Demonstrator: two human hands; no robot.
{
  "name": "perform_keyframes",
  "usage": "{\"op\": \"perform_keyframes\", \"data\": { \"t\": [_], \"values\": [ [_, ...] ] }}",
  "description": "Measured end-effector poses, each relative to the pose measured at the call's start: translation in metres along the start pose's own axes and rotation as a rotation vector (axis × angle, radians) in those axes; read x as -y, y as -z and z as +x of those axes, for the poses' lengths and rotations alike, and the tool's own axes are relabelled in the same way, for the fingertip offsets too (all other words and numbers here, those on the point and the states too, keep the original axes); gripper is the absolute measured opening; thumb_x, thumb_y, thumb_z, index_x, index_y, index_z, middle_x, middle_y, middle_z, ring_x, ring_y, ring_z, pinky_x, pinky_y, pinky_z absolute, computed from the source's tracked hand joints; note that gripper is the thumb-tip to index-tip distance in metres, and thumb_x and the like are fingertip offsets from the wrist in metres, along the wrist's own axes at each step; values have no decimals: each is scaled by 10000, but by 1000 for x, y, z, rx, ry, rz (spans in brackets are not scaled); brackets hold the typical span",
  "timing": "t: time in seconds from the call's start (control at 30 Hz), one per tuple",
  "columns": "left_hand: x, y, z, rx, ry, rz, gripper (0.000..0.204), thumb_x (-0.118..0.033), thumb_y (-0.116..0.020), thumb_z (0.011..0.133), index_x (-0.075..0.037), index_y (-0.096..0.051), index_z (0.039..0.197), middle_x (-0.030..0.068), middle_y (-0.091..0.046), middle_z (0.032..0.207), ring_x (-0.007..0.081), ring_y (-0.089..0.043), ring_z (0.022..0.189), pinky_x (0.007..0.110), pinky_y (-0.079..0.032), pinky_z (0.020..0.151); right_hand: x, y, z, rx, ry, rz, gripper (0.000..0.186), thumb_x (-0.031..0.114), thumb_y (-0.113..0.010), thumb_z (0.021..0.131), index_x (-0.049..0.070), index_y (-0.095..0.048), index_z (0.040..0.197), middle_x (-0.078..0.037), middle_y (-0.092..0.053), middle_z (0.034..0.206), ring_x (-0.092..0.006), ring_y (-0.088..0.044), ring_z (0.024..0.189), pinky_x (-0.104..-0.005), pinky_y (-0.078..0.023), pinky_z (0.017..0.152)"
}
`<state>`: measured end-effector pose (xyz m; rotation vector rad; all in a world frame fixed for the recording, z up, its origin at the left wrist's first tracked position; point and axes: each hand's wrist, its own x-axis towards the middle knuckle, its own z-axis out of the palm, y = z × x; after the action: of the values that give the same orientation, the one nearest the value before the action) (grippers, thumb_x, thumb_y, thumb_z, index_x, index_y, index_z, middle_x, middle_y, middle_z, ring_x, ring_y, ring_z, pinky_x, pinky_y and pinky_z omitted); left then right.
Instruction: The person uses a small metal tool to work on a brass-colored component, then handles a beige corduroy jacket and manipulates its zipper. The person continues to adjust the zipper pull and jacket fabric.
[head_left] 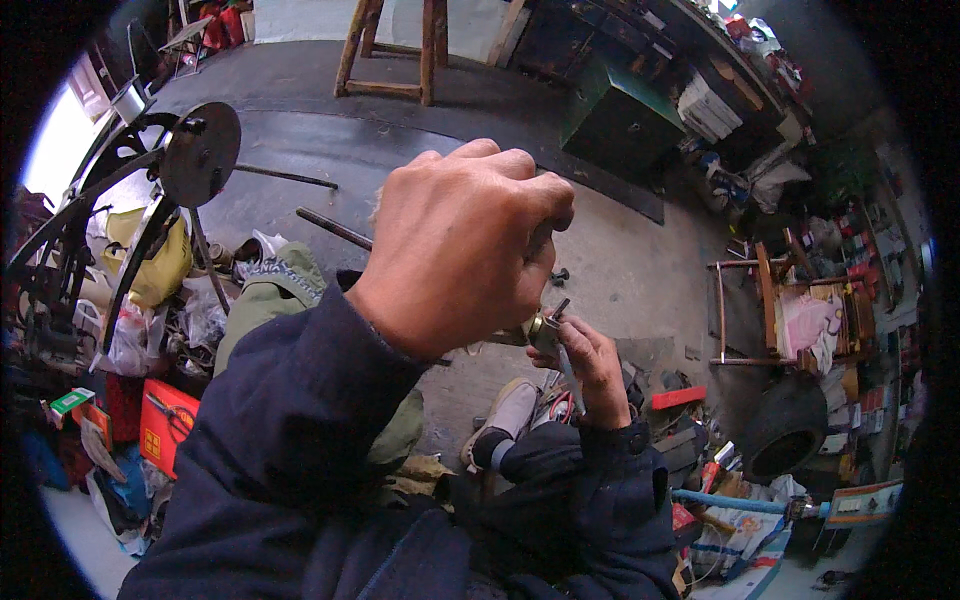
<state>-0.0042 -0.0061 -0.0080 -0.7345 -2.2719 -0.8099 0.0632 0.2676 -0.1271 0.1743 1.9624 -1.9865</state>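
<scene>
My left hand (465, 240) is raised in the middle of the view, knuckles up and fingers curled; what it grips is hidden behind it. Below and right of it, my right hand (590, 365) holds a small brass-coloured metal piece (542, 330) with a short dark pin or bolt standing out at its top. A pale, slender item hangs by my right fingers, too unclear to name. A dark metal rod (330, 228) extends leftward from behind my left hand, and whether either hand touches it cannot be seen.
A black iron machine with a disc (200, 155) stands left, among bags and a red box (160, 425). Ahead are a wooden stool (385, 85) and a green metal box (620, 120). A low chair (770, 305), a tyre (785, 440) and clutter line the right side.
</scene>
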Motion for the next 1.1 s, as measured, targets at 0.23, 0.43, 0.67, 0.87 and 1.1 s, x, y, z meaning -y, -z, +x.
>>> {"op": "perform_keyframes", "data": {
  "t": [0.23,0.43,0.67,0.87,1.1],
  "values": [
    [-1,1,0,35,9,-16,161,-172,-848,829,-152,-861,988,76,-808,985,303,-776,996,466,-599,813,2,-2,-2,-30,144,29,758,279,-822,1023,-29,-520,1646,-167,-646,1565,-291,-641,1432,-461,-504,1219],
    [-1,0,1,13,-10,-4,175,-150,-833,817,-163,-843,991,62,-795,973,314,-769,984,469,-606,799,-2,-8,-2,-26,359,36,909,147,-872,952,37,-416,1730,-171,-532,1707,-325,-578,1522,-486,-431,1310],
    [-2,-2,0,13,13,-20,168,-171,-844,832,-161,-860,998,73,-799,971,310,-774,998,467,-594,801,15,-20,-12,-32,718,-193,863,83,-839,964,48,-425,1721,-172,-467,1780,-330,-514,1601,-489,-400,1331],
    [-1,-4,2,-3,16,1,206,-121,-805,800,-176,-811,998,40,-766,957,328,-750,949,464,-616,784,22,-40,-15,-165,596,77,689,22,-765,999,1,-538,1649,-141,-561,1685,-292,-559,1545,-447,-419,1301],
    [-2,-3,2,14,22,4,207,-117,-794,801,-175,-817,998,44,-761,951,330,-744,933,463,-611,773,-1,-20,-12,13,300,-102,641,-101,-691,1040,14,-559,1657,-138,-690,1563,-244,-666,1441,-417,-493,1258]
  ]
}}
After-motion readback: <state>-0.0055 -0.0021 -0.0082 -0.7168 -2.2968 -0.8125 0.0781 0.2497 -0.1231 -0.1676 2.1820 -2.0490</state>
